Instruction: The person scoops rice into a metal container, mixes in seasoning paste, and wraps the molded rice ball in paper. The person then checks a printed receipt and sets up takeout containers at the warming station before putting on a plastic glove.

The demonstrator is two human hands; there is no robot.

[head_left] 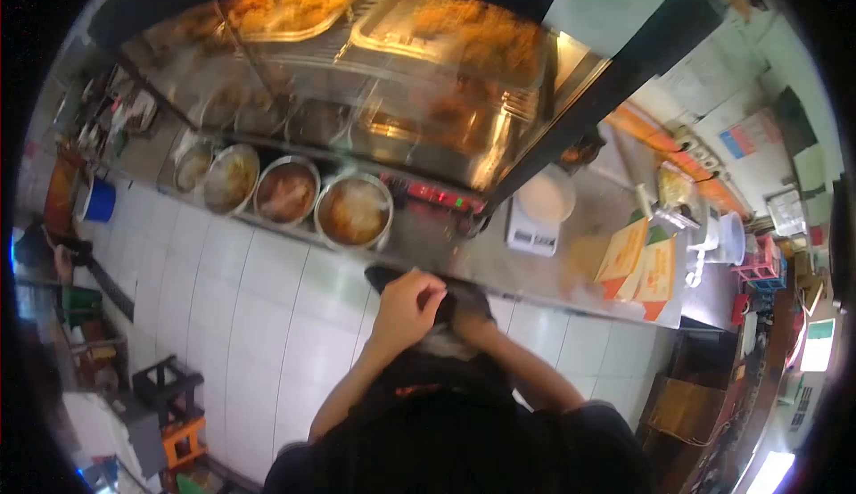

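My left hand (409, 305) is in front of my body, just short of the counter's front edge. Its fingers are curled with the tips drawn together, and what they hold, if anything, is hidden. Close beside it, my right hand (470, 323) is dark and smeared, so its fingers do not show clearly. A pale, blurred patch lies below and between the hands; I cannot make out what it is. Nearest to the hands on the counter is a round metal pot (355, 213) of orange-brown food with steam over it.
More pots, including one with reddish contents (286, 193), stand left along the steel counter (419, 237). Behind them is a lit glass warmer with food trays (406, 35). To the right are a white scale (533, 234) bearing a bowl (546, 195) and orange-white cartons (655, 271).
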